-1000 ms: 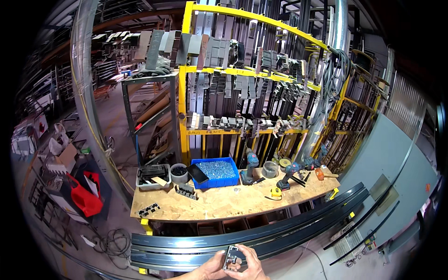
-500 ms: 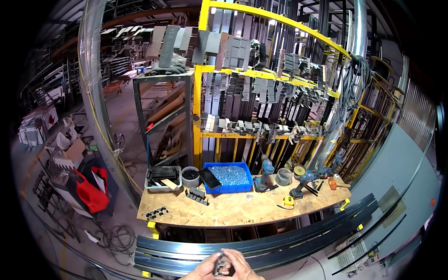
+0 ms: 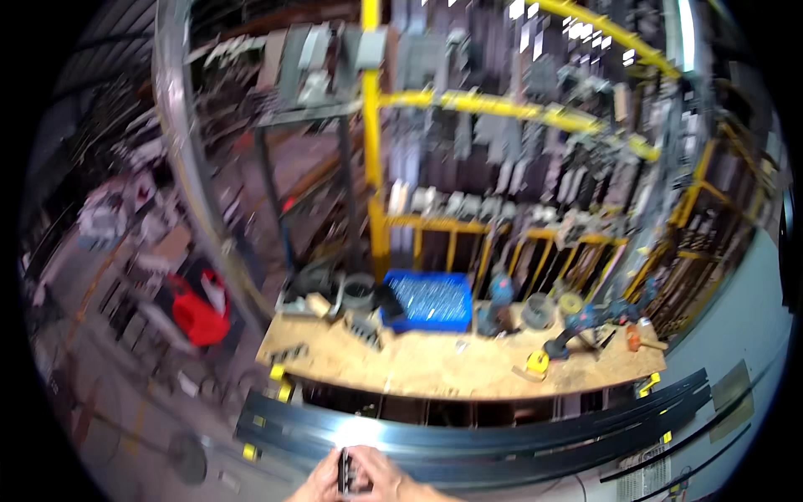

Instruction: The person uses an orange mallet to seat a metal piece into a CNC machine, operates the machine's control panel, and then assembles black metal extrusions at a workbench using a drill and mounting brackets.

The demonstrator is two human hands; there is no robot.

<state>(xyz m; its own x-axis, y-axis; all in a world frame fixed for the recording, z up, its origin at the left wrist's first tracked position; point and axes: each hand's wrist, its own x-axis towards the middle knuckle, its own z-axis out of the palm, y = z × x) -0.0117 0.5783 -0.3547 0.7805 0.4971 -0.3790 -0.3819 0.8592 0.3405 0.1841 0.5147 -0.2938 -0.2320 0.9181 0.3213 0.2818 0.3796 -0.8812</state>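
our left hand [image 3: 318, 479] and right hand [image 3: 381, 478]: both wrapped round the dark part [image 3: 343, 471] | off the near edge of the table [image 3: 443, 368], toward its left corner | we judge it light, stiff, perhaps slippery; grip its long sides

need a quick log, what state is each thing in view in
Left hand: closed on small dark piece
Right hand: closed on the same piece
Small dark piece: held between the hands
Blue bin: open-topped, filled, contents blurred
Drill: standing on wooden bench
Yellow tape measure: on bench, extension unclear
Long dark profiles: lying lengthwise before the bench
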